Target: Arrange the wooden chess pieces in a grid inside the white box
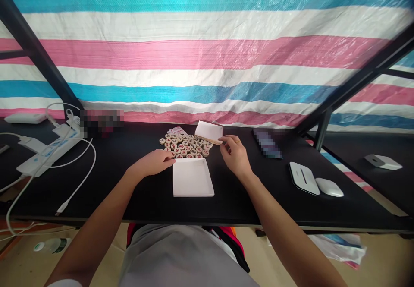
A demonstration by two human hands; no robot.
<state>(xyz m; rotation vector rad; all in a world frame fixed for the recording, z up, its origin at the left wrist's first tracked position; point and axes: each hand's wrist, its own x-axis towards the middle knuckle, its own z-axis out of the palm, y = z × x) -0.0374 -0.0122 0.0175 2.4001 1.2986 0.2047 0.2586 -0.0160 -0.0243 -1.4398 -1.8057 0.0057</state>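
Round wooden xiangqi pieces (pixel 183 147) with red and black characters lie in a close group, face up where I can see them, on the black table. An open, shallow white box (pixel 193 179) sits just in front of them. My left hand (pixel 156 162) is at the left edge of the pieces and the box's far left corner, its fingers closed together; what they grip, if anything, is hidden. Behind the pieces on the right, a second shallow box part (pixel 209 130) with a white inside is tilted. My right hand (pixel 233 152) pinches its near right corner.
A small striped plastic bag (pixel 177 131) lies behind the pieces. To the left are a white power strip (pixel 51 146) and loose cables (pixel 93 157). A phone (pixel 268 143), a white flat case (pixel 303 178) and a white mouse (pixel 329 187) lie to the right.
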